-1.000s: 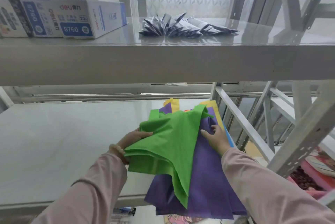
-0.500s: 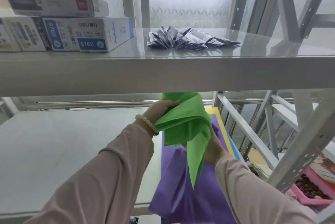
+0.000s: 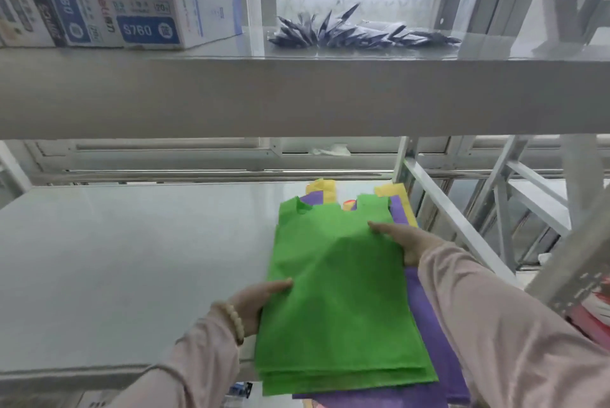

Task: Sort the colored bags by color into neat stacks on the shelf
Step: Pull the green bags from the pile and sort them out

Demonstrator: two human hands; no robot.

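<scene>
Squaring green bag (image 3: 333,292) flat atop purple bag (image 3: 432,348) at right end of lower shelf (image 3: 132,259); yellow bag (image 3: 396,191) edges peek out behind. We read left hand (image 3: 260,302) as pinching green's left edge, thumb on top, fingers hidden beneath, likely to tug it straight. Right hand (image 3: 406,239) lies released, fingers straight, pressing far right corner to anchor cloth. Mixed colours underneath: we judge sorting barely begun
</scene>
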